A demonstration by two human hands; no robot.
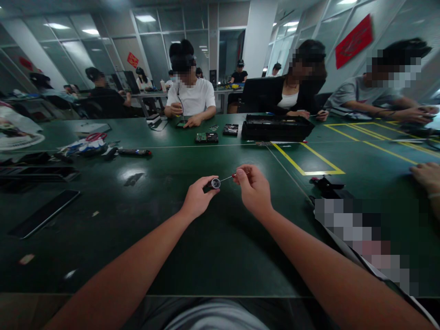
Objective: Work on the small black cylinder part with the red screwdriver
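Above the middle of the green table, my left hand [198,198] is closed around a small dark cylinder [215,184]. The cylinder's round, silvery open end faces me, and its inner parts are too small to make out. My right hand [253,189] pinches a slim screwdriver [227,178] with a reddish handle, mostly hidden by the fingers. Its thin metal shaft points left, and the tip is at or very near the cylinder's rim; I cannot tell whether it touches.
Left on the table [137,247] are a phone [46,213], black trays [34,174] and a tool pile [89,144]. Opened hard drives [206,137] and a black bin [277,128] stand across. A co-worker's hand [426,176] rests at right; other people sit opposite.
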